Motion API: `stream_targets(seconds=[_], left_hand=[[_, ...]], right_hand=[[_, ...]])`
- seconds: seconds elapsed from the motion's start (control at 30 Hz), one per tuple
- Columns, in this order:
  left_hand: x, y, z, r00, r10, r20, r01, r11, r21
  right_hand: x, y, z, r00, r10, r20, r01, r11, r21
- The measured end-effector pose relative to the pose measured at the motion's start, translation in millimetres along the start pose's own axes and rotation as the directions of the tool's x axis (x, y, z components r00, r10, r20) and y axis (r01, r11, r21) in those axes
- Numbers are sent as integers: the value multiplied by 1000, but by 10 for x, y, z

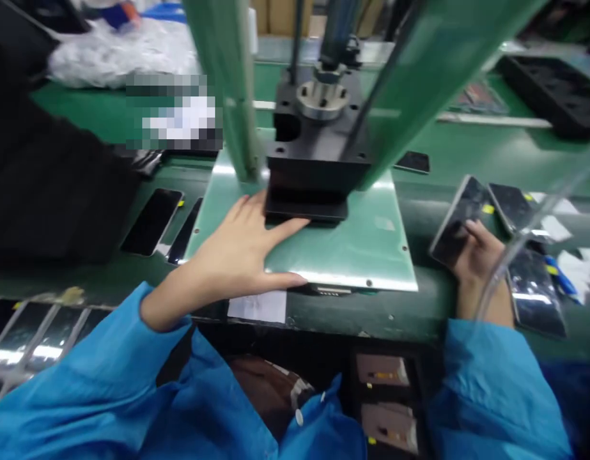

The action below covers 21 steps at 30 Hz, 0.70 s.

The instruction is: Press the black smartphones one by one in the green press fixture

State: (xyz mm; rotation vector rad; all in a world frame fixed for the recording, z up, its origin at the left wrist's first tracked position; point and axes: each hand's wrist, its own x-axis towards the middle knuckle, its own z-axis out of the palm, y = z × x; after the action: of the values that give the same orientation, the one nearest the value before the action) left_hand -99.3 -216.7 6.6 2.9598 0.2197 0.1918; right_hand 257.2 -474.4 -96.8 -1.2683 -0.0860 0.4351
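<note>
My left hand [244, 252] lies with fingers spread on the pale green base plate [366, 255] of a bench press. Its index finger reaches the lower edge of the black press block [318, 185], and its thumb lies along the plate's front edge. Whether anything sits beneath the block is hidden. Off to the right, my right hand [481, 255] grips a smartphone [460, 220], tilted, dark side up, with the thumb across it. A second phone [512, 207] lies just beyond that hand, and a film-covered phone [537, 291] rests beside the wrist.
Green posts [225, 83] flank the press. Left of it lies a dark phone [153, 222]; a tray of phones [45, 338] stands lower left. A clear tube [525, 233] crosses the right side. A black foam tray [553, 92] is at the back right.
</note>
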Motion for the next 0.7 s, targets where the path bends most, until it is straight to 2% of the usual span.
stream_targets(seconds=[0.1, 0.23, 0.37, 0.53, 0.7], left_hand=[[2, 26, -37, 1000, 1, 31, -3, 999, 50], [2, 47, -50, 999, 8, 37, -11, 997, 76], [7, 45, -55, 999, 7, 49, -11, 996, 86], [15, 42, -57, 999, 9, 47, -13, 996, 91], [2, 35, -51, 999, 3, 49, -8, 995, 98]], right_hand=[[-17, -9, -27, 999, 44, 31, -45, 999, 15], [-72, -28, 102, 993, 1, 119, -6, 999, 41], [-91, -35, 93, 985, -14, 172, 6, 999, 51], [-60, -15, 47, 983, -36, 180, 31, 999, 30], [-71, -43, 90, 987, -24, 157, 23, 1000, 3]])
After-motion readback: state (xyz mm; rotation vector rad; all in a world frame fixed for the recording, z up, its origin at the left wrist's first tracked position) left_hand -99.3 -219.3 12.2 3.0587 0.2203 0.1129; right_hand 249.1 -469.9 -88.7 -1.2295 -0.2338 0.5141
